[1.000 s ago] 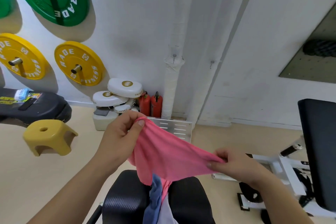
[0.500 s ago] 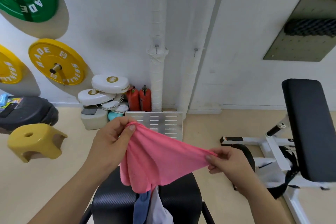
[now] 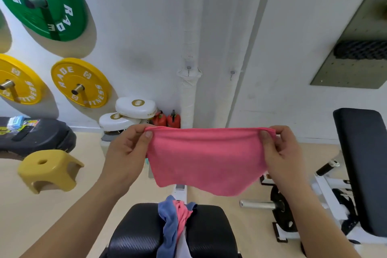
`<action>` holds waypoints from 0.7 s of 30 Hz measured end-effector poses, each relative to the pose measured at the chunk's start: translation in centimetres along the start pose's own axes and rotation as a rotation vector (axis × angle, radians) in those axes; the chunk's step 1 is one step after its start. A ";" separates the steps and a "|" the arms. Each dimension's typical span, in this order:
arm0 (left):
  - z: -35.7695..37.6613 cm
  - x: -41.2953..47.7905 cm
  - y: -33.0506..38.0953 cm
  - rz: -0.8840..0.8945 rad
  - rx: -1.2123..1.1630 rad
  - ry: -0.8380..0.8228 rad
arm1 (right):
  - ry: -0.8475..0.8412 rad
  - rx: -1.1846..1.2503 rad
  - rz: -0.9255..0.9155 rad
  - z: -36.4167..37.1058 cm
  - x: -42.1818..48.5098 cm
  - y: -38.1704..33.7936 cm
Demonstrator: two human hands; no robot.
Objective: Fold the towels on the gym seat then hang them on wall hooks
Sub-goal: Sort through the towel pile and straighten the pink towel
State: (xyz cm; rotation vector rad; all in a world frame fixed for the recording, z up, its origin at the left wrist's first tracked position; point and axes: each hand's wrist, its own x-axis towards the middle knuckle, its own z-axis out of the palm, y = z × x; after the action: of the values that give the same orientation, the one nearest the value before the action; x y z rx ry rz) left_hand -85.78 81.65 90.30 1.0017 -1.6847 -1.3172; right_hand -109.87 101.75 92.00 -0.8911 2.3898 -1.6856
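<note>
A pink towel (image 3: 206,159) hangs stretched flat in the air above the black gym seat (image 3: 134,234). My left hand (image 3: 127,153) pinches its top left corner and my right hand (image 3: 282,153) pinches its top right corner. On the seat lies a bunched heap of other towels (image 3: 173,226): blue, pink and white. Small metal wall hooks (image 3: 232,73) sit on the white wall ahead, one on the wrapped pipe and one to its right.
Green and yellow weight plates (image 3: 78,82) hang on the wall at left. A yellow stool (image 3: 48,170) and a black pad (image 3: 35,138) stand on the floor at left. White pads and red canisters (image 3: 167,119) sit by the wall. A white-framed bench (image 3: 360,163) stands at right.
My hands have moved apart and level, pulling the pink towel from a slack drape into a flat, taut sheet. The view has shifted.
</note>
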 end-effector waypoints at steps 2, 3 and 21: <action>-0.4 0.4 0.0 -0.008 0.014 -0.002 | -0.046 -0.003 0.041 0.3 0.1 -0.2; -0.5 0.3 -0.3 -0.019 0.020 -0.003 | -0.066 0.020 0.072 0.6 0.1 -0.3; 5.0 -9.2 -2.3 -0.182 -0.016 -0.140 | -0.354 0.306 0.341 10.8 -10.4 -0.6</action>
State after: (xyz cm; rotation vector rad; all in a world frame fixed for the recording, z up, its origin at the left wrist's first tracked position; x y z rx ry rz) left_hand -86.34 91.62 86.21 1.0960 -1.7148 -1.5478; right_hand -96.82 97.80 85.70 -0.6259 1.8639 -1.5503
